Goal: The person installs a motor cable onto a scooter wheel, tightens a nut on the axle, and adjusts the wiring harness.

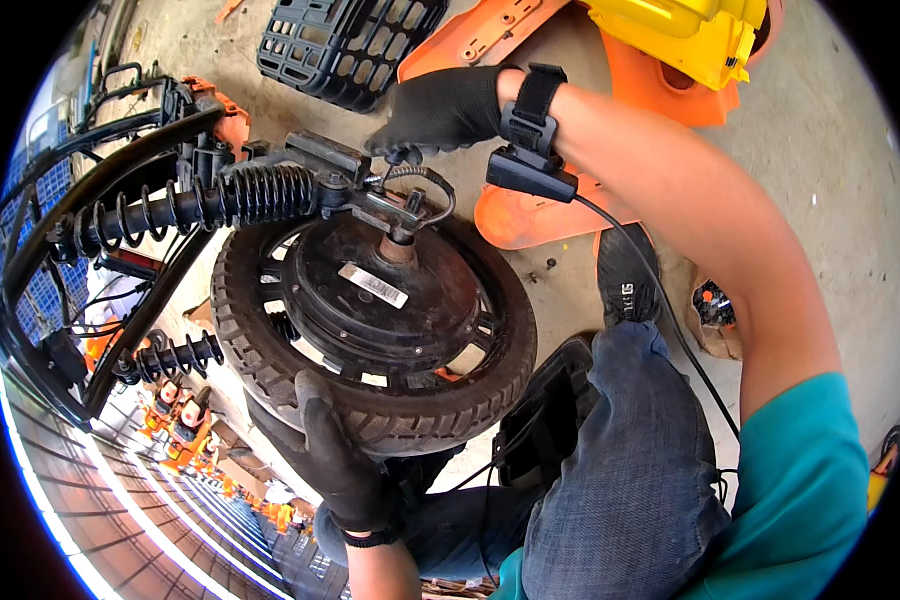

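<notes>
A black scooter wheel [370, 400] with a rusty-centred hub motor [320, 270] is attached at its axle to a black swingarm end [325, 150]. A cable loops beside the axle, near a coil-spring shock absorber [240, 195]. My gloved left hand [325, 440] grips the tyre from the lower side, thumb against the tread. My gloved right hand [440, 110] reaches over to the top of the swingarm end, fingers curled around something small and mostly hidden. A strapped black device [530, 170] with a cord sits on my right wrist.
The black tube frame [30, 280] extends to the left. A black plastic crate [340, 45], orange panels [510, 220] and a yellow plastic part [670, 35] lie on the concrete floor [810, 180]. My foot [625, 275] and bent leg are at the lower right. Orange machines [180, 420] stand behind.
</notes>
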The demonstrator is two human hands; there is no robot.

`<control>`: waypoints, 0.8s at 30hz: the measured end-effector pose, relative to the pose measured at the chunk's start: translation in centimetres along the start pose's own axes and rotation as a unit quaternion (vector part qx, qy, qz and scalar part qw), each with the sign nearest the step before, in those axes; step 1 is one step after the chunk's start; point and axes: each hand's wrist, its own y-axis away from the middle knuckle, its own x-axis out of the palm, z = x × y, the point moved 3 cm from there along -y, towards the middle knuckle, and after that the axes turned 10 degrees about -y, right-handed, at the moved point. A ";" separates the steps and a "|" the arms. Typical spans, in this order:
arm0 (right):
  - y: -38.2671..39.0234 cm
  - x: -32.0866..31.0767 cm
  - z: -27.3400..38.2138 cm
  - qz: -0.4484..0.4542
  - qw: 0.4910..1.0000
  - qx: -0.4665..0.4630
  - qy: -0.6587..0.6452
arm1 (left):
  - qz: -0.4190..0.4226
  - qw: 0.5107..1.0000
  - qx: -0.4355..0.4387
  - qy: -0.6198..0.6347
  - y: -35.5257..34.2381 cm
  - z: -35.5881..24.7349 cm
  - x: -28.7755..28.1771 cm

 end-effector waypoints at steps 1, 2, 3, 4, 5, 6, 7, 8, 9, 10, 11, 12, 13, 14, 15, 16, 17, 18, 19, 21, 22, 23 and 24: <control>-0.2 0.0 -0.1 0.000 1.000 0.003 -0.015 | 0.002 1.000 0.009 -0.014 0.1 0.0 0.0; -0.7 -0.1 -0.2 0.003 1.000 0.020 0.012 | -0.003 1.000 0.011 -0.014 0.0 0.1 0.0; -0.8 0.0 -0.2 0.009 1.000 0.023 -0.002 | -0.002 0.998 0.035 -0.048 0.1 0.2 0.0; -0.8 0.0 -0.2 0.014 0.999 0.026 -0.015 | -0.002 0.995 0.058 -0.082 0.2 0.4 -0.1; -0.7 -0.1 0.2 0.015 0.999 0.031 -0.017 | 0.002 0.983 0.104 -0.150 0.2 0.8 -0.4; -0.6 -0.1 0.5 0.017 0.999 0.035 -0.018 | 0.006 0.965 0.148 -0.216 0.3 0.8 -0.6; -0.5 -0.1 0.6 0.018 0.999 0.040 -0.020 | 0.004 0.979 0.115 -0.170 0.2 0.7 -0.5; -0.6 0.0 0.4 0.020 0.998 0.047 -0.034 | 0.003 0.989 0.082 -0.122 0.0 0.2 -0.2; -0.6 -0.1 0.2 0.023 0.997 0.054 -0.048 | 0.004 0.993 0.063 -0.095 0.0 0.0 -0.1; -0.6 -0.1 0.0 0.025 0.996 0.061 -0.062 | 0.004 0.997 0.045 -0.068 -0.1 -0.2 0.0; -0.5 -0.1 0.1 0.034 0.995 0.059 -0.067 | 0.006 0.997 0.040 -0.064 0.0 -0.4 0.1; -0.4 -0.1 0.2 0.033 0.996 0.055 -0.065 | 0.007 0.998 0.035 -0.060 0.0 -0.4 0.0; -0.3 0.0 0.3 0.031 0.996 0.052 -0.063 | 0.003 0.995 0.045 -0.083 0.1 -0.3 0.0; -0.2 -0.1 0.3 0.028 0.997 0.049 -0.060 | 0.000 0.993 0.057 -0.105 0.1 -0.2 0.0; -0.1 -0.1 0.3 0.031 0.997 0.051 -0.053 | -0.004 0.989 0.069 -0.127 0.1 -0.2 0.0; -0.1 -0.1 0.2 0.035 0.997 0.053 -0.046 | -0.004 0.993 0.055 -0.109 0.1 -0.2 0.0; -0.1 -0.2 0.1 0.037 0.997 0.055 -0.039 | -0.004 0.995 0.041 -0.090 0.1 -0.2 0.0; -0.6 -0.2 -0.4 0.048 0.996 0.048 -0.054 | -0.005 0.997 0.028 -0.071 0.0 -0.3 0.1; -1.5 -0.1 -1.3 0.059 0.995 0.040 -0.068 | 0.001 0.982 0.100 -0.158 0.1 -0.3 -0.1; -1.5 -0.2 -1.2 0.064 0.995 0.035 -0.074 | 0.010 0.915 0.240 -0.324 0.4 -0.1 -0.5; -1.3 -0.2 -1.3 0.058 0.995 0.038 -0.067 | 0.007 0.965 0.150 -0.214 0.2 0.0 -0.6; -1.1 -0.1 -1.1 0.055 0.996 0.039 -0.060 | 0.001 0.993 0.055 -0.100 0.2 -0.2 -0.3; -1.3 0.1 -1.1 0.065 0.994 0.034 -0.077 | -0.004 0.999 0.004 -0.042 0.2 -0.1 -0.2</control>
